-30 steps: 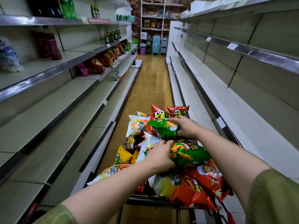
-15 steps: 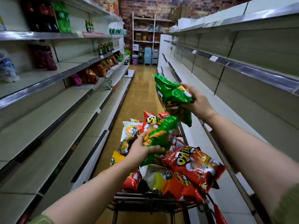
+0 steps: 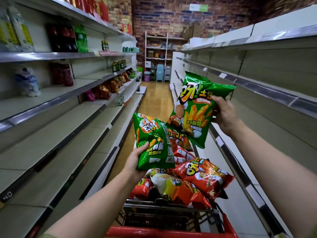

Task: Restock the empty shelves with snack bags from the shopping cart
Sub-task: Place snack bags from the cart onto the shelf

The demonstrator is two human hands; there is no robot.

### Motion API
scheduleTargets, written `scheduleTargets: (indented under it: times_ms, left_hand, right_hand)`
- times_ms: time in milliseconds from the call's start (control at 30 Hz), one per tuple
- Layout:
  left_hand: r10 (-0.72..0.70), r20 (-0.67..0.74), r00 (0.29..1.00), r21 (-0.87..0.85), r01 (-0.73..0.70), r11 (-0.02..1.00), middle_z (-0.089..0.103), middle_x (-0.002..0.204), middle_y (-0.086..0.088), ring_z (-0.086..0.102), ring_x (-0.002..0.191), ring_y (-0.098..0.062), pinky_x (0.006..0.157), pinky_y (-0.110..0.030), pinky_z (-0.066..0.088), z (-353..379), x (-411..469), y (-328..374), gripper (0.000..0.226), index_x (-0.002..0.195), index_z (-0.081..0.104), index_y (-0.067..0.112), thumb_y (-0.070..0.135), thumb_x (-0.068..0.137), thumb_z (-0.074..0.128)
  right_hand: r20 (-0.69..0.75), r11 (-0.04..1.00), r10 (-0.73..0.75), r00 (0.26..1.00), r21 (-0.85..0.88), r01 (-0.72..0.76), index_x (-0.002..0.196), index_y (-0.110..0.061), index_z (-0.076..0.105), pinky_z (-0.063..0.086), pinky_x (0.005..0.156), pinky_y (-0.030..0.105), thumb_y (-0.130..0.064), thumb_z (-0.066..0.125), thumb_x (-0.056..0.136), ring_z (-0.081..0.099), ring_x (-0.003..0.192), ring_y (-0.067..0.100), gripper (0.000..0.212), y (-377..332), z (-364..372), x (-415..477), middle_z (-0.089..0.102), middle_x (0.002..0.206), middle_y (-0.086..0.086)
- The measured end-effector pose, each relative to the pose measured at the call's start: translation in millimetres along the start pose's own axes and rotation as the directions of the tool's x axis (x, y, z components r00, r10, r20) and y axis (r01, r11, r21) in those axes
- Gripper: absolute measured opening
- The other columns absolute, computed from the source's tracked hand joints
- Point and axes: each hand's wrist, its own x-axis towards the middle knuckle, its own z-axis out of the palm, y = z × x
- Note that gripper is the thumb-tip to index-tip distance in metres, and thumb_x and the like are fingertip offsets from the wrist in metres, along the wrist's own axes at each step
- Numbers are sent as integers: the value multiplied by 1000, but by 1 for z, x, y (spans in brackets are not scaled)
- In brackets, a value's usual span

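My left hand (image 3: 135,160) grips a green snack bag (image 3: 152,143) by its lower edge, held above the shopping cart (image 3: 164,213). My right hand (image 3: 223,114) holds a second green snack bag (image 3: 195,109) upright by its right side, higher up and toward the right shelves (image 3: 267,93). Red and yellow snack bags (image 3: 200,179) are piled in the cart below both hands. The right-hand shelves are bare.
The left shelves (image 3: 51,127) are mostly bare at hand height, with red snack bags (image 3: 109,86) farther along and bottles (image 3: 66,38) on upper levels. The aisle floor (image 3: 157,100) runs ahead to a rack with stools (image 3: 161,73) before a brick wall.
Both hands have lifted green bags out of the cart. The right bag rose and turned upright toward the right shelves; the left bag came up above the pile. The view tilted upward.
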Motion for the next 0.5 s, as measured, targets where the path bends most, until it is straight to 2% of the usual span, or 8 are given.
scheduleTargets:
  times_ms: [67,133,167,233,267,367,400,500]
  left_hand:
    - [14,-8,1000,-35,-15,999,71,98,-19,71,77,-31,62,-40,59,-3,-4,0,54,124,54,2,19,73,62]
    - [5,28,1000,-71,-3,998,72,90,-18,72,73,-30,62,-42,60,-4,-5,-1,45,114,58,2,20,73,61]
    - [-9,63,998,-75,14,997,73,90,-17,72,74,-30,68,-44,60,-3,-6,-3,41,110,60,3,21,73,60]
    - [-32,113,993,-47,38,998,73,92,-16,71,76,-30,82,-45,53,0,-10,-7,35,105,63,6,24,75,59]
    - [-43,117,992,-24,47,999,73,92,-16,71,76,-30,84,-45,52,1,-10,-9,34,105,63,6,24,76,58]
    - [-79,127,989,9,78,997,73,91,-16,72,74,-29,64,-39,60,4,-13,-14,32,109,61,6,25,83,55]
    - [-92,127,988,7,91,996,72,95,-16,72,76,-29,62,-37,59,4,-14,-15,35,110,61,6,27,82,56]
    - [-99,115,988,48,94,994,70,106,-17,71,84,-30,67,-38,59,1,-10,-18,56,119,58,8,35,71,70]
  right_hand:
    - [9,995,89,996,50,-89,97,-22,54,51,67,33,-40,60,78,63,73,16,27,1,-4,-6,63,84,2]
    - [75,966,243,967,69,-248,104,-19,57,52,74,36,-46,63,74,62,84,23,40,5,-3,-12,60,100,11]
    - [103,946,307,946,74,-315,105,-18,58,54,72,34,-46,60,78,64,82,23,38,8,0,-16,62,99,12]
    - [135,920,375,917,65,-386,98,-14,62,56,63,29,-39,49,90,67,68,20,29,15,8,-25,69,83,8]
    - [121,911,401,908,48,-409,97,-11,64,57,63,29,-37,47,92,67,65,20,32,18,12,-27,70,78,7]
    - [11,914,405,914,-38,-404,107,-3,63,55,68,29,-40,49,91,67,65,22,43,28,14,-27,72,77,9]
    - [6,910,412,911,-43,-411,103,-4,64,55,65,28,-40,48,92,67,63,21,41,28,14,-28,72,75,8]
    - [47,883,470,882,-13,-469,85,-9,62,52,49,20,-38,44,95,65,51,17,35,34,16,-33,69,62,6]
